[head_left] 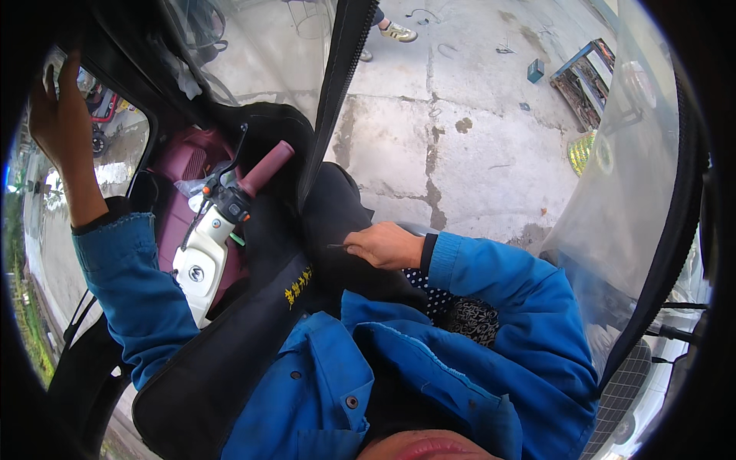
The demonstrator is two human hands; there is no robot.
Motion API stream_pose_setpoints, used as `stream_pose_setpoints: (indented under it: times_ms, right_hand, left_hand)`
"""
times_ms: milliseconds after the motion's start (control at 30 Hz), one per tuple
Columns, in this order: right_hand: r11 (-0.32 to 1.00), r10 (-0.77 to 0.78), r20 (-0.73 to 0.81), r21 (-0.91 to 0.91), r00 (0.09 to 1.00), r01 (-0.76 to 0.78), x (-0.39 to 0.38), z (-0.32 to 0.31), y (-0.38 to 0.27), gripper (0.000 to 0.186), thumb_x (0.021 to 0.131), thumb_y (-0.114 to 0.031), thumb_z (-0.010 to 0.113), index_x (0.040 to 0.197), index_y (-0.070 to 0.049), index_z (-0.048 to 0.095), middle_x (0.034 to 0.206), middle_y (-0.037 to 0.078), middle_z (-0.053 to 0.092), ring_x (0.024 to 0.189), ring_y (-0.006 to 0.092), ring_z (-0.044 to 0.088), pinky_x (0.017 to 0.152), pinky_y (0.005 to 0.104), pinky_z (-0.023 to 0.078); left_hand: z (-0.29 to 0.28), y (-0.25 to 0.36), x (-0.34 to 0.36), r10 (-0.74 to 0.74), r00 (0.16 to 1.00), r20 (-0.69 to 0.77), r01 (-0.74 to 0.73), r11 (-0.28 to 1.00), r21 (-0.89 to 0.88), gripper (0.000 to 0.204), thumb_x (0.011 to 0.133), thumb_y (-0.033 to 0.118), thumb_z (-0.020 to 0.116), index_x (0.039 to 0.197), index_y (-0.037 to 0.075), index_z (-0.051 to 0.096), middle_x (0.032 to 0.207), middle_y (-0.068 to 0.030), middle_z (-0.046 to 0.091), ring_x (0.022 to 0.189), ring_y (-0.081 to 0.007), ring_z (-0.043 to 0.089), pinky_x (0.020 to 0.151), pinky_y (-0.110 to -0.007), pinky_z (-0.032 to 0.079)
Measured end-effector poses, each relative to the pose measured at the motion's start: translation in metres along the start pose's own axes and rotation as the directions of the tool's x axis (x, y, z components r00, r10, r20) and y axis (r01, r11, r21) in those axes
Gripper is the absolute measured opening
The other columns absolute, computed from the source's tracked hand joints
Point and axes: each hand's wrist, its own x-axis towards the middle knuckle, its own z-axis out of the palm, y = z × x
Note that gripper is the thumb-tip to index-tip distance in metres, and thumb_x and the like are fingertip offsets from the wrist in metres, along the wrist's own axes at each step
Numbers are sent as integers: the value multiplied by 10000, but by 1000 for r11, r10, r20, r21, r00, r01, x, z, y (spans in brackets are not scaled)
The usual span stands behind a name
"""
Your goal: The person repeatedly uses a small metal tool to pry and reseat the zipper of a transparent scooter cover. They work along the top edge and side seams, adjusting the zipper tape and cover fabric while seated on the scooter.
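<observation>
Slender grey implement point(336, 246), pinched between the thumb and bent forefinger of the right hand point(386, 245), is held just above the dark cloth over the lap point(345, 285), its free end pointed toward the left. By its thinness it may be judged very light and probably stiff, perhaps of metal, so that little harm would be expected from firm handling; if smooth, it could be rolled or slipped between the fingertips. A hold is best taken as shown, near the covered end, with the tip left free. Only a short, straight, narrow length is exposed, dull in tone; the rest is hidden by the fingers, and its exact kind cannot be told. The left hand point(61, 123) is raised far to the other side, fingers up against the dark canopy frame point(115, 57); whether the frame is gripped or merely touched cannot be made out. Between the hands, a pink handlebar grip point(267, 166) and a white scooter console point(203, 268) are seen. Farther out, the rider's space is flanked by a clear plastic panel point(625, 207) at the right, beyond which stained concrete point(491, 169) is spread.
</observation>
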Motion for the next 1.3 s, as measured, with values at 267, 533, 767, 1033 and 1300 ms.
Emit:
stream_pose_setpoints:
  times_ms: [267,533,767,1033,1300]
  right_hand:
    - [996,71,13,59,997,-72,15,2,10,291,1068,-254,536,1170,-30,691,961,252,744,932,469,704,848,567,538]
    - [997,65,-39,31,997,-64,18,0,9,255,1076,-237,525,1159,-49,675,924,230,733,922,456,701,839,549,533]
    - [882,-471,-325,-182,820,434,22,9,-9,133,989,-140,671,1120,-121,685,1090,81,683,1071,294,649,917,445,497]
    - [802,-592,-238,-272,770,532,23,9,-23,173,914,-124,720,1077,-121,662,1159,63,616,1096,243,606,927,400,472]
    - [907,-421,-238,-146,875,396,41,12,-7,154,970,-170,724,1038,-74,625,1077,102,588,983,297,643,825,415,552]
  left_hand:
    - [-25,51,-120,-243,946,213,322,762,-562,445,1015,0,568,1457,16,622,1546,-138,537,1385,-290,589,1137,-418,513]
    - [-1,77,-234,-359,736,574,662,556,-502,332,993,-43,577,1294,-10,713,1406,-117,651,1182,-223,689,1010,-318,550]
    - [1,72,-250,-272,483,832,843,400,-359,268,1008,5,601,1239,-32,732,1178,-116,744,1047,-184,709,925,-301,547]
    - [15,62,-257,-102,230,968,902,395,-173,397,1047,208,585,1277,-91,705,1113,-178,772,1023,-232,719,959,-343,540]
    - [15,62,-259,-117,227,967,880,451,-152,398,1050,205,594,1285,-97,703,1109,-191,772,1034,-232,726,963,-332,537]
